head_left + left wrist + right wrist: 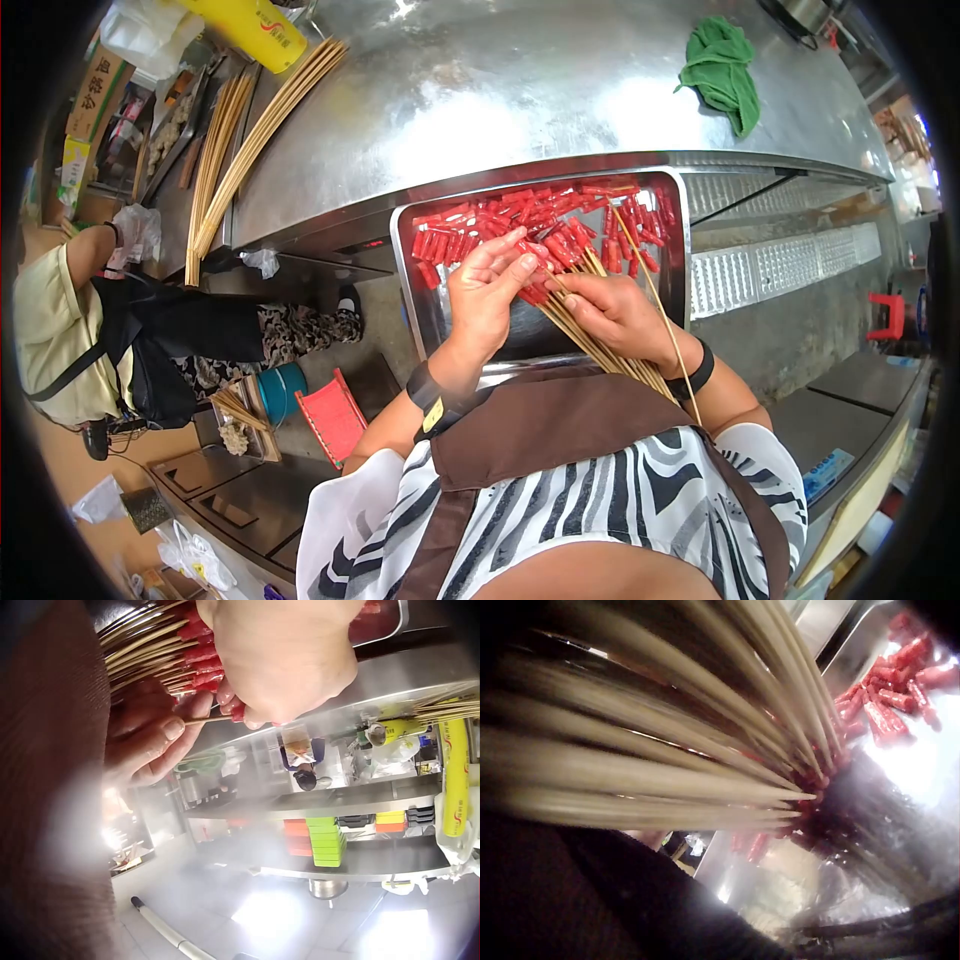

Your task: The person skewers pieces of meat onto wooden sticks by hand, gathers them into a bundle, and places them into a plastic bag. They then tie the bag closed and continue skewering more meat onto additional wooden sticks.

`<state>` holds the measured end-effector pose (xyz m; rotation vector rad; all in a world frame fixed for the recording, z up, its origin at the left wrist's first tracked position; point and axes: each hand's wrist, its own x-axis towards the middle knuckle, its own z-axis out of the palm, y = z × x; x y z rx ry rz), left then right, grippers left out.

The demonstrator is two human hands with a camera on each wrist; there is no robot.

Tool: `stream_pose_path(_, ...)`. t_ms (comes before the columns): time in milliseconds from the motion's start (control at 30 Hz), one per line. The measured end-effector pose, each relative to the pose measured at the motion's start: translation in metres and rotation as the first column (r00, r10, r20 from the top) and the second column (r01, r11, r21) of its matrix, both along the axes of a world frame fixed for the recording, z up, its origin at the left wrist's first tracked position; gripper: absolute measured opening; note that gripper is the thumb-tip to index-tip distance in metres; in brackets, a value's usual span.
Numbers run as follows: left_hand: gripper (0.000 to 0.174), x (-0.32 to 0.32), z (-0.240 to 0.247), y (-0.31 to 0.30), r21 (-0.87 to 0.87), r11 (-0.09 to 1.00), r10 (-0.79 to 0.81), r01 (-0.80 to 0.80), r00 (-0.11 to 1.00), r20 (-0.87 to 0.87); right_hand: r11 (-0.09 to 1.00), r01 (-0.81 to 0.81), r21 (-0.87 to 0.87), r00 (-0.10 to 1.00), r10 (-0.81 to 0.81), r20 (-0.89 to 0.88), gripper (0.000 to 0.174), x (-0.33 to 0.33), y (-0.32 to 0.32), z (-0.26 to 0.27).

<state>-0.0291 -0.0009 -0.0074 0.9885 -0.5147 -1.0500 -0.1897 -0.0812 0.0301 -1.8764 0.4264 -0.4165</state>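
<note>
A metal tray [404, 290] holds many short red meat pieces [520, 207], heaped mostly along its far side. My left hand [483, 300] pinches a red piece between thumb and fingers over the tray. In the left wrist view, my right hand [146, 739] pinches a thin bamboo skewer [210, 719] whose end meets that piece. Under my right hand in the head view lie several skewers [600, 350] with red meat at their far ends. They fan out close up in the right wrist view, sticks [667, 776] toward the camera. One long skewer [655, 290] slants across my right wrist.
Beyond the tray stretches a steel table [540, 90] with a green cloth [720, 75] at right. Bundles of bamboo sticks [265, 130] and a yellow roll [255, 35] lie at left. Another person [130, 330] stands at the left, near a red stool [333, 415].
</note>
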Motion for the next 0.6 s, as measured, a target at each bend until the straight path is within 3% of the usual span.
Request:
stream_pose_path(400,0.028,-0.008,-0.003,0.004,-0.001,0.999,-0.037,0.037,0.999,-0.04,1.0,0.014,-0.004,0.999,-0.014,-0.044,0.022,-0.001,0.001,-0.005)
stream_pose_path(600,0.026,-0.013,-0.003,0.004,0.022,0.999,-0.04,0.042,0.997,-0.067,1.0,0.007,0.02,1.0,-0.008,0.027,0.019,-0.002,0.001,-0.011)
